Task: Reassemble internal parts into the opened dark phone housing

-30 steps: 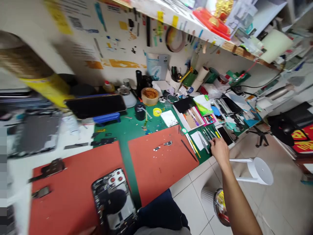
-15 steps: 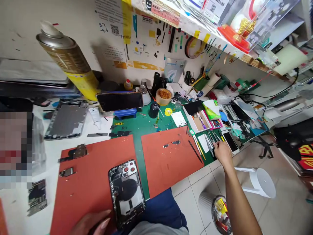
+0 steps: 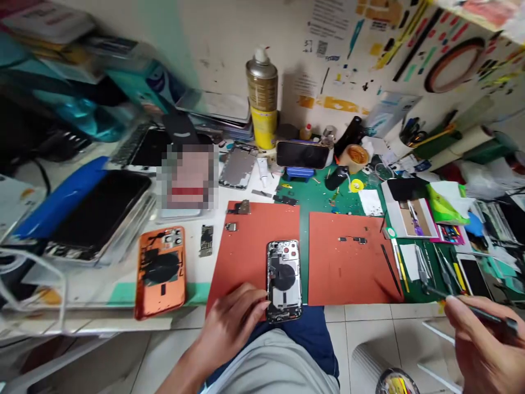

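An opened phone housing [image 3: 290,298] with a round black pad inside lies at the front of the left orange mat [image 3: 246,257], overhanging the table edge. My left hand [image 3: 238,312] pinches its lower left edge between thumb and fingers. Off to the right, my right hand [image 3: 479,334] is closed around a slim dark screwdriver [image 3: 488,313], its thin end pointing left. That hand is in front of the row of tools [image 3: 445,271]. Small phone parts [image 3: 360,240] rest on the right orange mat [image 3: 344,284].
An orange phone housing [image 3: 174,295] and a logic board [image 3: 206,241] lie left of the mats. A spray can [image 3: 262,104] and a propped phone [image 3: 302,155] stand at the back. A waste bin [image 3: 369,366] is on the floor at right.
My right hand has come away from the tool row with the screwdriver. My left hand has closed on the housing's edge. The view has turned left.
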`<state>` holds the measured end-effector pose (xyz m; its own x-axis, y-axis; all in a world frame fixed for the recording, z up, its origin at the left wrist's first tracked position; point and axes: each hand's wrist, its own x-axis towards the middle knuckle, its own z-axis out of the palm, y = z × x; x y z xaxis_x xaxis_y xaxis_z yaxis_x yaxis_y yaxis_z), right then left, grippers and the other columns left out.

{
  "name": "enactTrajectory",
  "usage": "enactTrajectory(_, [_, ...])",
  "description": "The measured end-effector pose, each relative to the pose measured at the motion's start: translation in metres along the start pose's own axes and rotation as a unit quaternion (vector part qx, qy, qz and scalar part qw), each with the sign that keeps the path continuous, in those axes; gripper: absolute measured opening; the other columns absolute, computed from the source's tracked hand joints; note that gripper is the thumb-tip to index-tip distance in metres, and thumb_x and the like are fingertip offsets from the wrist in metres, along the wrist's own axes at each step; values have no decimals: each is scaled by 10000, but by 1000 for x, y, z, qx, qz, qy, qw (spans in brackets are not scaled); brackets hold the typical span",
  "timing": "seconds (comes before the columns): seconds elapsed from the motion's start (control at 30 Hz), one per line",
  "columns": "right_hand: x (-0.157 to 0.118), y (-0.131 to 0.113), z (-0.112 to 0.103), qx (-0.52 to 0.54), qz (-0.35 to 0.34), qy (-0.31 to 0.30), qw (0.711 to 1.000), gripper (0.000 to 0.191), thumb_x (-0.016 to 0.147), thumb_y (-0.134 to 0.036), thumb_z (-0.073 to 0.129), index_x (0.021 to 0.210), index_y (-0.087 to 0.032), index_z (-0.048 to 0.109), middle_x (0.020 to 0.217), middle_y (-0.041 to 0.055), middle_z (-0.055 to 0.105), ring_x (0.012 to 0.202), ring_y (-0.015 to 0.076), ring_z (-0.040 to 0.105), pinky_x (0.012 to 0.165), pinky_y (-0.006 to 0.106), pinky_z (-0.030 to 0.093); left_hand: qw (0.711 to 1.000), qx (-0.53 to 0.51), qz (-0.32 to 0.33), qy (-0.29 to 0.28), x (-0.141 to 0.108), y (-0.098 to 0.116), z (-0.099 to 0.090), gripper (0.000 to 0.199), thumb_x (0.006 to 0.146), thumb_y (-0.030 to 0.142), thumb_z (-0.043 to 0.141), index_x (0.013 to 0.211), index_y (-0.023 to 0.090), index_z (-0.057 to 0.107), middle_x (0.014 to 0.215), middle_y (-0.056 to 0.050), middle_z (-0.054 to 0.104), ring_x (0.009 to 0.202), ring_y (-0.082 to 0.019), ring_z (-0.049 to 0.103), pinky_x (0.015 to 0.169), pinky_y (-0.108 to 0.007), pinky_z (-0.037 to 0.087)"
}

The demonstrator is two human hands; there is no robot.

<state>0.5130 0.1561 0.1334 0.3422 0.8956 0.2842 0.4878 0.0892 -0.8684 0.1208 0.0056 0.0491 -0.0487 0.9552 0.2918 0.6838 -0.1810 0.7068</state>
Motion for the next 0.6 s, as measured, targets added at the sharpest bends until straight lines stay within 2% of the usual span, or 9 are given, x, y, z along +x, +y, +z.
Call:
enactTrajectory(0.07, [-21,-19,20,67,-16,-47,997,265,689,-385,1011,833,-278,817,856,89,709,792,285,665,546,400,457,1000,19,-6,-2,-3,2,1,174,1126,224,513,1166,228,682,958,-14,766,823,-129,758,742,-218,578])
enactTrajectory(0.1, [-32,-28,31,83,-13,-85,993,234,732,-356,991,839,-261,806,927,103,737,865,292,703,559,388,504,999,35,-6,-2,-5,3,2,187,1135,247,508,1181,233,689,1001,-22,772,862,-133,770,746,-223,573])
enactTrajectory(0.17, [-51,-43,56,114,-12,-152,982,159,854,-303,912,884,-231,774,945,94,775,768,243,739,533,351,572,997,72,3,-7,-8,4,3,224,1153,287,487,1208,238,699,1091,-37,785,949,-141,790,738,-234,561])
enactTrajectory(0.23, [-69,-53,80,131,-28,-194,972,147,926,-236,850,1026,-227,743,949,70,812,654,202,759,552,338,654,995,98,24,-5,-9,4,4,255,1167,313,464,1222,229,699,1152,-50,799,1004,-145,800,729,-246,552])
enactTrajectory(0.27, [-77,-56,92,131,-48,-206,969,236,941,-189,829,1143,-236,717,982,64,828,679,205,791,602,340,696,994,100,33,1,-9,3,4,261,1169,323,464,1223,221,698,1172,-56,807,1013,-147,803,738,-254,553])
enactTrajectory(0.33, [-90,-58,115,126,-117,-226,959,455,964,-90,766,1365,-256,626,1083,68,836,852,222,845,733,347,741,994,96,46,12,-9,0,4,261,1169,332,473,1226,205,694,1205,-61,818,1017,-147,808,771,-265,560])
enactTrajectory(0.4, [-99,-59,135,118,-196,-250,941,583,972,-13,701,1478,-263,553,1161,73,814,983,221,846,820,352,747,994,93,62,16,-10,-3,4,260,1167,332,486,1235,190,693,1218,-58,827,1019,-145,812,792,-272,568])
enactTrajectory(0.5, [-103,-60,159,83,-287,-270,916,602,960,24,688,1482,-241,552,1147,76,790,996,217,841,846,338,742,991,103,86,11,-10,-6,3,272,1162,320,499,1251,167,705,1223,-57,834,1024,-154,817,779,-282,581])
enactTrajectory(0.6, [-102,-62,172,30,-330,-284,900,538,980,-7,692,1455,-225,566,1084,80,793,945,221,843,808,323,740,988,117,104,4,-11,-8,1,262,1155,287,509,1217,180,741,1239,-49,833,1040,-170,817,754,-291,587])
